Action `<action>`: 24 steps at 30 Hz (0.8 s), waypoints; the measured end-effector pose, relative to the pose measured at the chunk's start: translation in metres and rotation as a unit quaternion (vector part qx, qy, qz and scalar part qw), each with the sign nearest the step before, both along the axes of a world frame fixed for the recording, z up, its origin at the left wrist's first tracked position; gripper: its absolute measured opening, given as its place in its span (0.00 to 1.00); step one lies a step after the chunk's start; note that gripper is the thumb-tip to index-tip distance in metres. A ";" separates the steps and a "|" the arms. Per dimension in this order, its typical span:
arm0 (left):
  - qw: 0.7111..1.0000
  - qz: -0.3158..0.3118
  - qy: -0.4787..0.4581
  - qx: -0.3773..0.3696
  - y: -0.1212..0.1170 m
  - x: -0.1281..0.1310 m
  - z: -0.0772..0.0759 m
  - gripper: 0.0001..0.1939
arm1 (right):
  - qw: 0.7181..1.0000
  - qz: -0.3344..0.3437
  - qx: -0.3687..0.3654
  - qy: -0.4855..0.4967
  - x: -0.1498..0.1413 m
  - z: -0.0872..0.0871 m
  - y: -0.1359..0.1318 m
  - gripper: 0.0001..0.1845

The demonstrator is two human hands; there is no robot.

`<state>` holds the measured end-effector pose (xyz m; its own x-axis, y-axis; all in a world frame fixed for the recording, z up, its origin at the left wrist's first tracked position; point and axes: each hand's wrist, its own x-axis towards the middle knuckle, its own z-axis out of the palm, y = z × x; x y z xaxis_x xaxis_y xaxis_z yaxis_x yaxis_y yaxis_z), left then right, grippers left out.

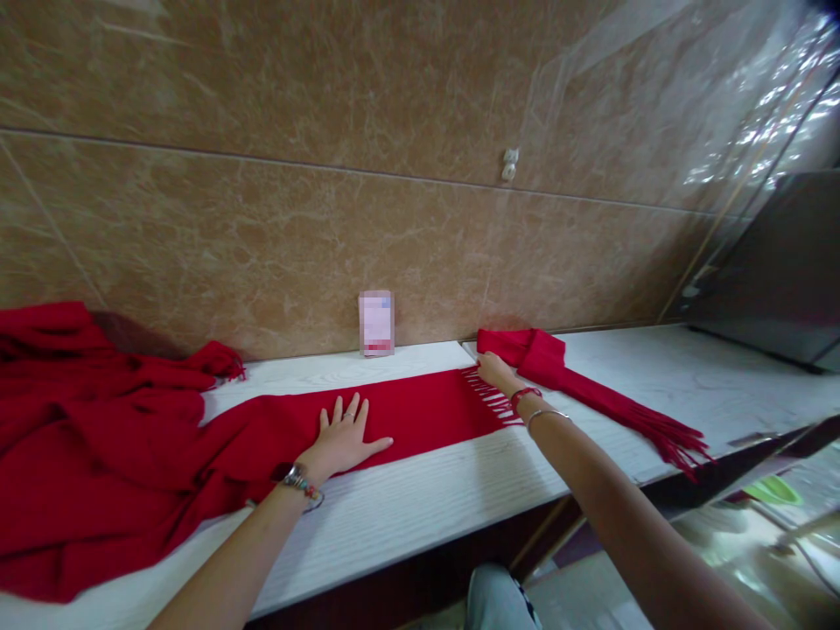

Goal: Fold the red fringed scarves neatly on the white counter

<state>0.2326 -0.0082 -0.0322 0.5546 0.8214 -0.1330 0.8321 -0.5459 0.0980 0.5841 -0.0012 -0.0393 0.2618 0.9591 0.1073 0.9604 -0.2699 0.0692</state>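
Observation:
A red fringed scarf lies flat along the white tabletop, its left part running into a rumpled heap of red cloth. My left hand presses flat on the scarf's middle, fingers spread, a ring on one of them. At the scarf's far right corner, where the fringe begins, my right hand has its fingers closed on the edge; the fingertips are partly hidden. Just beyond that hand, a second red scarf lies folded lengthwise, its tassels pointing toward the table's front edge.
A small pale, blurred rectangular item leans upright against the brown marbled wall. The white table ends at a front edge close to my knee. A dark grey box-like object stands at the right end.

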 end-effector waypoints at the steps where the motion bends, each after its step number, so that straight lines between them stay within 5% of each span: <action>1: 1.000 0.001 0.001 -0.001 0.000 0.000 0.000 0.51 | 1.000 -0.015 0.013 0.004 0.007 0.000 -0.003 0.18; 5: 1.000 0.004 0.000 0.002 0.000 0.001 0.000 0.51 | 0.998 -0.013 0.059 0.013 0.016 0.006 -0.010 0.19; 9: 1.000 0.005 -0.004 0.004 0.001 0.001 -0.001 0.51 | 0.994 0.061 0.086 0.030 -0.008 0.007 -0.006 0.21; 15: 1.000 0.004 -0.007 0.000 0.002 0.000 -0.003 0.52 | 0.978 0.198 0.043 0.042 -0.034 -0.018 -0.008 0.22; 20: 1.000 0.002 -0.004 0.006 0.001 0.000 -0.004 0.52 | 0.992 0.124 -0.007 -0.006 -0.001 -0.026 -0.026 0.20; 24: 1.000 0.000 -0.006 0.002 0.000 0.000 -0.002 0.52 | 0.997 0.060 0.050 -0.020 -0.008 -0.014 -0.029 0.23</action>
